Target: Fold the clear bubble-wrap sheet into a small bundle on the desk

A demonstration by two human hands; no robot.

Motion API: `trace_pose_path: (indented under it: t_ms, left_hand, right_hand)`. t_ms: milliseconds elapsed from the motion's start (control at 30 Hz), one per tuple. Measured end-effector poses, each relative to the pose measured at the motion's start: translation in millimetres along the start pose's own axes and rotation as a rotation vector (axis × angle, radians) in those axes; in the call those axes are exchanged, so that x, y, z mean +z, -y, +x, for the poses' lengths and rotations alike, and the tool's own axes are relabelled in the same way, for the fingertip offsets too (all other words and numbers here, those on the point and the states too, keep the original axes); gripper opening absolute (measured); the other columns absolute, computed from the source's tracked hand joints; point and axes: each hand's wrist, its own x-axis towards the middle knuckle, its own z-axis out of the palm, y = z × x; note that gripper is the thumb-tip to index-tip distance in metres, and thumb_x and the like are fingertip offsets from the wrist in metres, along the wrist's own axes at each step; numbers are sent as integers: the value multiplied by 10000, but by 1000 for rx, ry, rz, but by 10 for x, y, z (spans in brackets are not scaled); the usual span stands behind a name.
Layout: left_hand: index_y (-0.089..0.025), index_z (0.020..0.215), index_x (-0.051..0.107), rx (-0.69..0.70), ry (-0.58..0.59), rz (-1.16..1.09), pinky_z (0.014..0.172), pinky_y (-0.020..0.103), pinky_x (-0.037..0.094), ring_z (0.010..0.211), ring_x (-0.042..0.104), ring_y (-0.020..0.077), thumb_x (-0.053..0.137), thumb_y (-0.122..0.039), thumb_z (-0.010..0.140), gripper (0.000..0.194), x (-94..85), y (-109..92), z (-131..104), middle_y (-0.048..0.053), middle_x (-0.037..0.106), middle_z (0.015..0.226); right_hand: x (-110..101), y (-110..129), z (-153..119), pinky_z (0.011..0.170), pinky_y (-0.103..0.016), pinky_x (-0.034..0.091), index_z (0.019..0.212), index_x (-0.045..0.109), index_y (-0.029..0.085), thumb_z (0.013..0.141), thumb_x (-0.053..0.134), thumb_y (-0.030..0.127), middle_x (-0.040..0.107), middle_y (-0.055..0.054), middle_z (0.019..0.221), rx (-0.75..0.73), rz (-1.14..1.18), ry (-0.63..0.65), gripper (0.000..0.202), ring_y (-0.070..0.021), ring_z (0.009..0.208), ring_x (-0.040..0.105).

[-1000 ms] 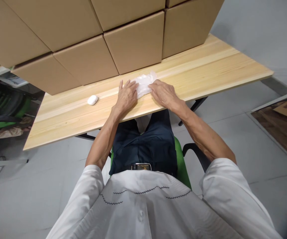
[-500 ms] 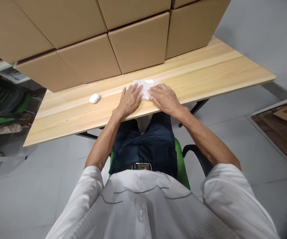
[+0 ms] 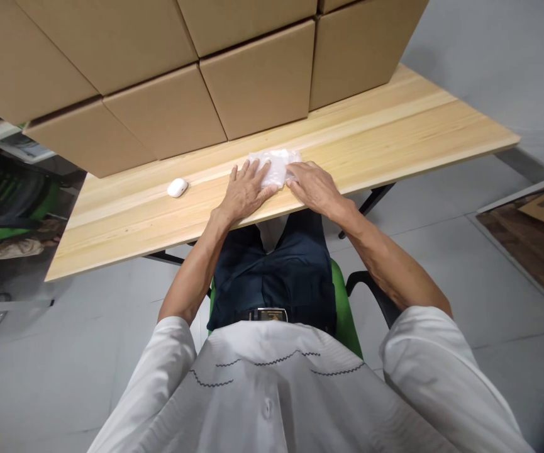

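A crinkled, see-through whitish plastic bag (image 3: 275, 165) lies flat on the wooden table between my hands. My left hand (image 3: 247, 190) rests on its left side, palm down with the fingers spread. On the opposite side, my right hand (image 3: 315, 187) has its fingers curled and the thumb drawn in at the bag's right edge, apparently pinching it. The right fingertips are partly hidden beneath the hand. To the left of my left hand sits a small white rounded earbud case (image 3: 177, 187), touched by neither hand.
Large cardboard boxes (image 3: 258, 78) are stacked along the back of the wooden table (image 3: 417, 129). The table's front edge runs just above my lap. A green chair with a black armrest (image 3: 370, 286) is under me, and another chair (image 3: 7, 189) stands at the left.
My left hand's fingers and thumb have spread wider on the plastic bag. My right hand's fingers have curled in more at its right edge. The view has shifted slightly.
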Motion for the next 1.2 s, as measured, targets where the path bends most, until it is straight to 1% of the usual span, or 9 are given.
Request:
trace_pose_path:
  t_ms: [167, 467, 600, 733, 833, 933, 1000, 1067, 1200]
  left_hand:
    - [-308, 2081, 441, -34, -18, 10, 1671, 779, 169, 2048, 327, 491, 342, -931, 1294, 1008, -40, -80, -6, 185, 409, 2159]
    - [-290, 2097, 399, -142, -27, 74, 1670, 765, 189, 2024, 389, 483, 302, -874, 1315, 981, -121, -311, 3, 184, 416, 2156]
    - [-330, 2066, 467, -126, -70, 48, 1669, 789, 174, 2021, 396, 486, 322, -910, 1300, 972, -56, -250, 43, 164, 470, 2135]
    - [-295, 1989, 590, -45, -131, -17, 1670, 833, 137, 2040, 338, 518, 379, -949, 1269, 995, 18, -150, 98, 191, 476, 2127]
    - [-270, 1958, 622, 11, -145, -47, 1686, 804, 134, 2051, 319, 499, 386, -927, 1273, 977, 42, -127, 129, 197, 501, 2113]
    - [-225, 1973, 591, 39, -107, -43, 1694, 759, 169, 2036, 368, 476, 346, -868, 1302, 961, 51, -125, 148, 214, 518, 2099]
    - [-206, 1989, 564, 49, -88, -35, 1691, 742, 193, 2023, 399, 470, 333, -827, 1320, 942, 54, -120, 154, 228, 513, 2098]
    - [-198, 2000, 544, 53, -77, -28, 1684, 744, 206, 2020, 404, 476, 355, -780, 1334, 905, 52, -113, 157, 241, 494, 2105]
    - [-184, 2018, 509, 36, -47, -15, 1678, 752, 207, 2021, 393, 479, 465, -637, 1339, 818, 37, -120, 163, 250, 463, 2121]
  right_hand:
    - [40, -9, -25, 1229, -659, 648, 1589, 783, 151, 1204, 550, 347, 896, -271, 1522, 73, -18, -24, 490, -501, 1445, 770]
    - [-51, 78, -42, 1285, -636, 612, 1460, 871, 178, 1216, 537, 294, 914, -227, 1550, 40, 7, 18, 430, -475, 1461, 772]
    - [-77, 115, -42, 1287, -635, 615, 1430, 884, 190, 1221, 543, 297, 920, -220, 1537, 40, -5, 21, 414, -468, 1445, 782]
    - [-45, 93, -29, 1267, -646, 629, 1410, 891, 199, 1220, 507, 319, 927, -224, 1516, 29, 3, 10, 445, -472, 1419, 788]
    - [-9, 17, -27, 1281, -624, 633, 1401, 901, 216, 1203, 526, 340, 936, -196, 1506, 15, 43, -8, 442, -455, 1416, 800]
    - [-6, -46, -23, 1292, -619, 635, 1410, 907, 220, 1232, 504, 376, 939, -193, 1485, 43, 91, -77, 468, -447, 1414, 810]
    - [-25, -25, 10, 1341, -661, 607, 1471, 900, 223, 1284, 461, 441, 922, -213, 1532, 61, 95, -147, 523, -465, 1473, 790]
    - [-41, 63, 87, 1424, -710, 541, 1597, 865, 218, 1322, 437, 533, 864, -236, 1681, 36, 84, -185, 599, -486, 1604, 732]
    - [-3, 311, 334, 1523, -706, 449, 1797, 748, 165, 1353, 381, 642, 702, -258, 1918, -84, 75, -82, 748, -476, 1789, 625]
